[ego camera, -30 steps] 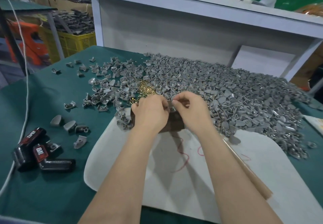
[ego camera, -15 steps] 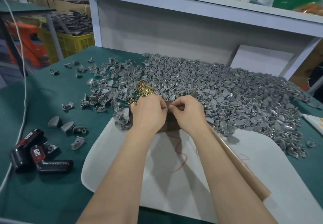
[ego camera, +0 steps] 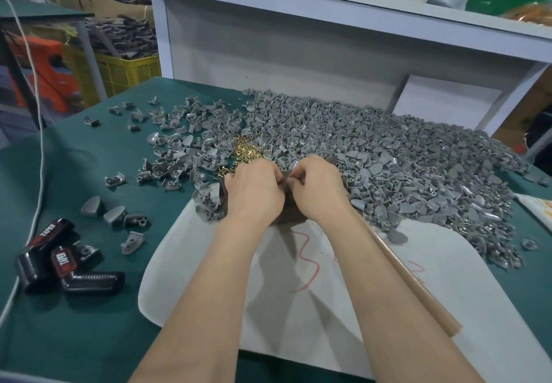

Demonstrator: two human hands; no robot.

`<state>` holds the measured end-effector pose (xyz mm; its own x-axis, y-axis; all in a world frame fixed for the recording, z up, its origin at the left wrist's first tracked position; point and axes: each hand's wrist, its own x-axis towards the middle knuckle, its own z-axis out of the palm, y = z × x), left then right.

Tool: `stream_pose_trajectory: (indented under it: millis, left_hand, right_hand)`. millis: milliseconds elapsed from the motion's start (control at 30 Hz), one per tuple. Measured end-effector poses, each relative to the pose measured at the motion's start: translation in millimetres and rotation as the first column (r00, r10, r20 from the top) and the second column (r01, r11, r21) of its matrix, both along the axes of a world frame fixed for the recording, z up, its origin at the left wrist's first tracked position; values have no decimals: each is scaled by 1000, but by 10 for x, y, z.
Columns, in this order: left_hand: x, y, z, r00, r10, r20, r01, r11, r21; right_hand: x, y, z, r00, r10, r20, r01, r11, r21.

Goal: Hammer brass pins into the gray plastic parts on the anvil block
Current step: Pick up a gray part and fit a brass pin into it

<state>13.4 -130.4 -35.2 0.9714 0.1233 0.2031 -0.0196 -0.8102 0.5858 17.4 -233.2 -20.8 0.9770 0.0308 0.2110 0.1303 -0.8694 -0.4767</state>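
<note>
Now: left hand [ego camera: 254,194] and right hand [ego camera: 321,191] meet over brown block [ego camera: 291,214], middle of surface [ego camera: 89,173]. Fingers curled, apparently pinching gray part [ego camera: 286,179] between them, likely seating pin before striking. Brass pins [ego camera: 246,152] heaped just beyond, within reach. Gray pile [ego camera: 388,158] far right. Wooden handle [ego camera: 412,278] beside right forearm.

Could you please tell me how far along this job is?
Done: no finished parts distinguishable. In hand: left hand and right hand pinch one gray part over the anvil block. Left: the large gray pile and loose brass pins; wooden handle lies ungripped.
</note>
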Motion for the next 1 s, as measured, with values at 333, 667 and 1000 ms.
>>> stream_pose_trajectory:
  millis: [333,667,1000]
  left_hand:
    - [-15,-5,5,1000,8,-1,-8,1000,-14]
    - [-31,-10,16,1000,17,-14,-17,1000,-19]
    - [-37,-8,18,1000,25,-13,-26,999,-21]
  right_hand:
    - [32,-44,-71,999,-12,-43,18,989,144]
    - [30,-67,-160,999,-52,-8,53,970,235]
    - [15,-98,-122,1000,-19,22,15,982,186]
